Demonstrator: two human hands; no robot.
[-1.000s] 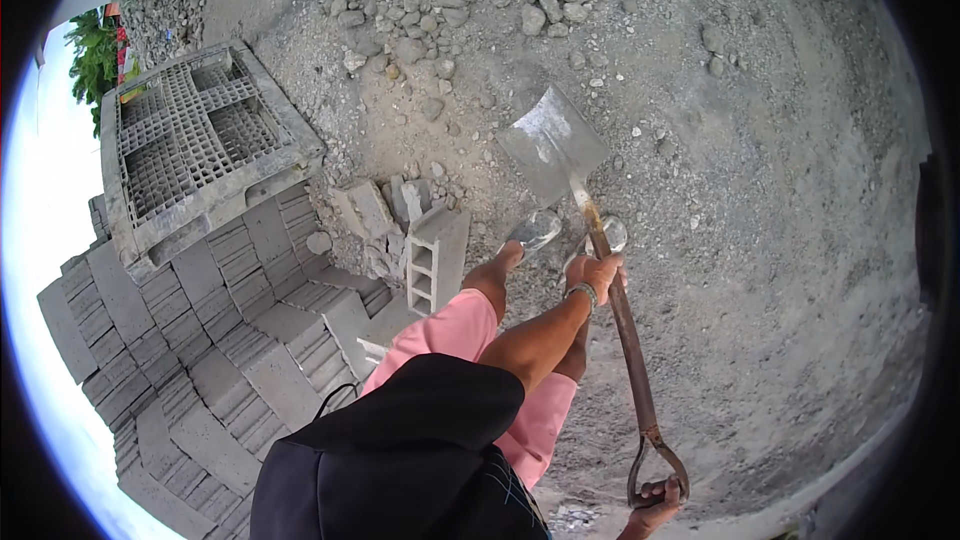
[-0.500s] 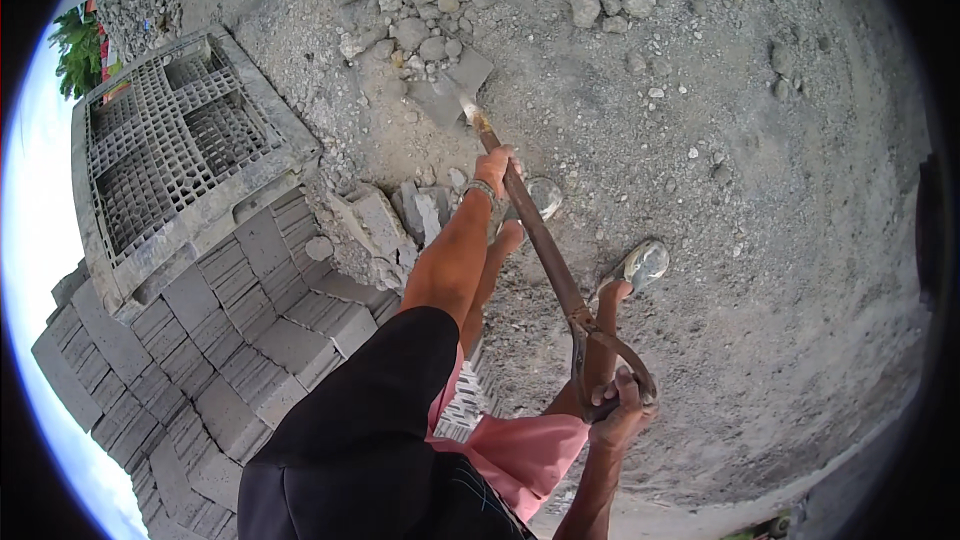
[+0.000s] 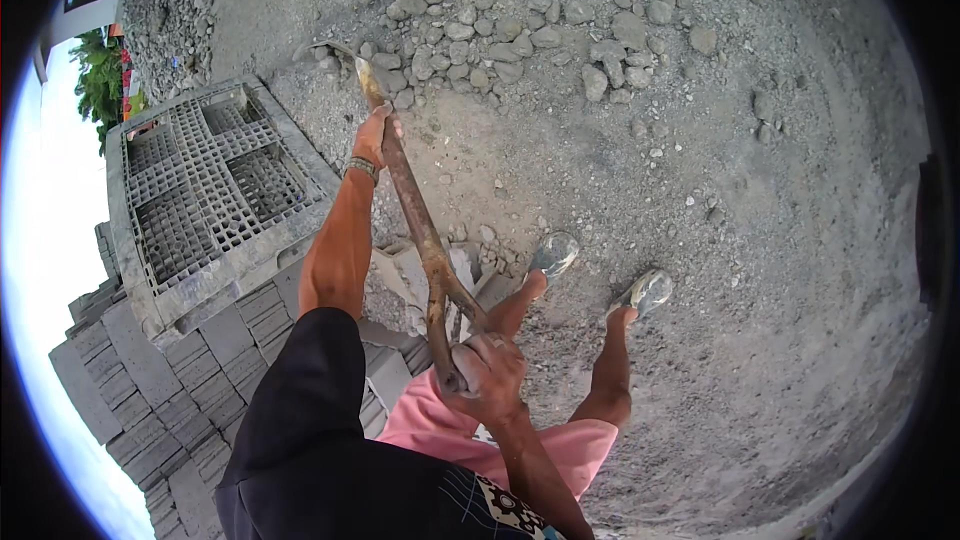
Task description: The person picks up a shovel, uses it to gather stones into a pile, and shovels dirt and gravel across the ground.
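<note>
A shovel with a worn brown shaft and a forked D-shaped handle slants across in front of me. My left hand wraps round the lower shaft, close to the metal socket, with the arm stretched forward. At the near end, my right hand is closed on the D-grip. The shovel's blade appears almost edge-on beside the left end of a patch of grey stones. It looks lifted, though its gap to the ground is hard to judge, and its upper face is mostly hidden.
On the left, a grey plastic grid pallet rests on stacked concrete blocks. Broken slab pieces lie between the blocks and my feet. Gravelly ground spreads to the right. A gravel heap is at the far left.
The shovel and both hands have swung left. The blade has gone from flat on the ground below the stones to edge-on at their left, and my right hand has come in toward my body.
</note>
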